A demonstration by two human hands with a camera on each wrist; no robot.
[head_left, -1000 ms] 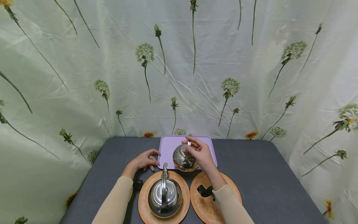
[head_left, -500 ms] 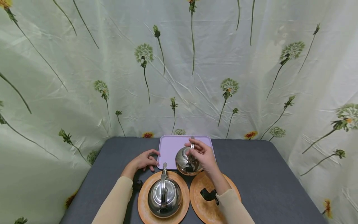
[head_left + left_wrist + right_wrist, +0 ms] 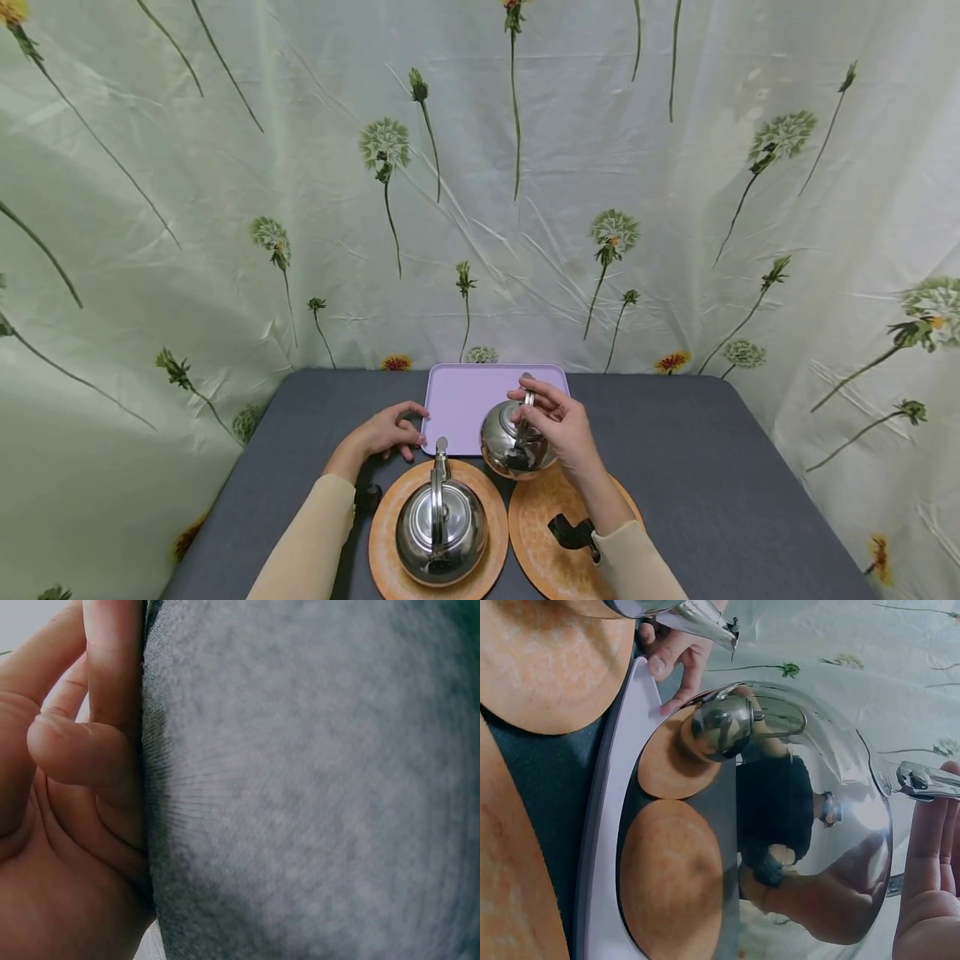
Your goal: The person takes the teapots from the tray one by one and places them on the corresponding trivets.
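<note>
My right hand (image 3: 561, 427) grips the raised handle of a shiny steel kettle (image 3: 501, 442). In the head view this kettle overlaps the front right of the lilac tray (image 3: 453, 396) and the back edge of the right round orange board (image 3: 536, 521). Its mirrored body fills the middle of the right wrist view, reflecting both boards and the person. With relaxed fingers, my left hand (image 3: 382, 430) touches the tray's left edge near its front corner; the left wrist view shows that hand (image 3: 71, 817) loosely bent beside the grey tabletop.
A second steel kettle (image 3: 442, 537) stands on the left round orange board (image 3: 384, 517), its spout toward the tray and close to the left hand. The dark grey table (image 3: 705, 467) extends to both sides. A flower-print curtain (image 3: 480, 217) hangs behind it.
The right hand has moved the kettle toward the front and right, from over the tray to across its front edge, partly over the right board. The left hand stays in place.
</note>
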